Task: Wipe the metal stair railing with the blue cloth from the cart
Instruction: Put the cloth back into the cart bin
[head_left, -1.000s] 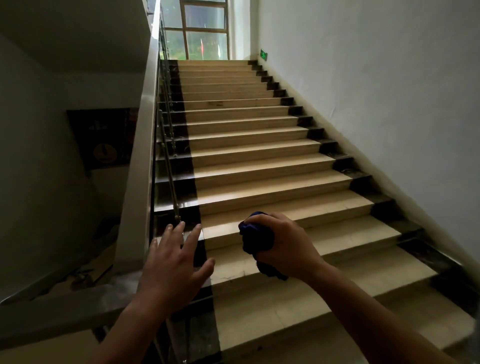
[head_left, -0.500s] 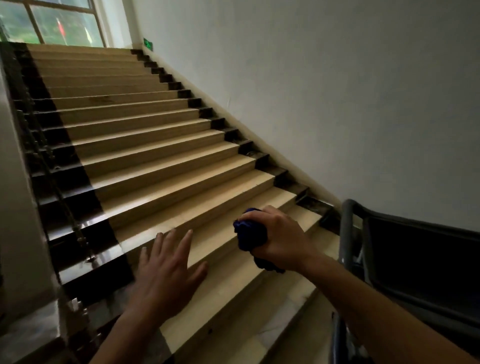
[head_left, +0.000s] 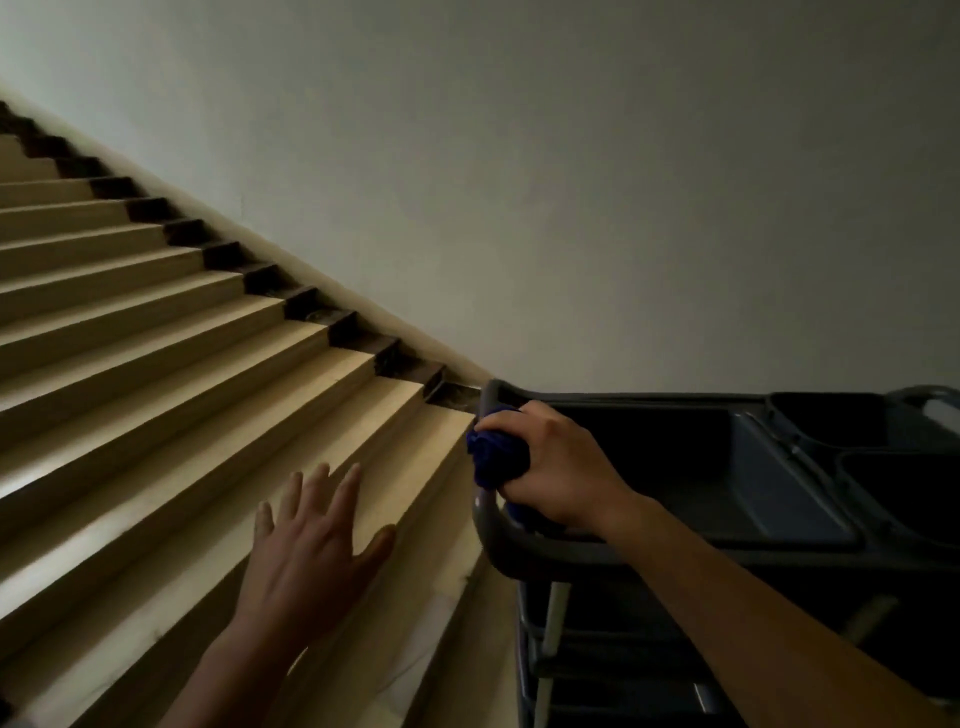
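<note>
A pale wall (head_left: 623, 182) is filling the upper frame, with tan stairs (head_left: 156, 364) climbing to the left. At lower right a dark cart (head_left: 779, 493) is sitting beside the bottom steps. The right hand (head_left: 558, 467) is clenching the bunched blue cloth (head_left: 493, 457) over the cart's near corner. The left hand (head_left: 311, 545) is hovering over the steps, fingers spread, holding nothing.

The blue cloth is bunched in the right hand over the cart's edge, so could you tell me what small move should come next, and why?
Probably carry the blue cloth a little further over the cart and loosen the grip so it drops into the top tray. The right hand holds it balled just at the cart's rim, the left hand is open and empty, and no railing is in view.
</note>
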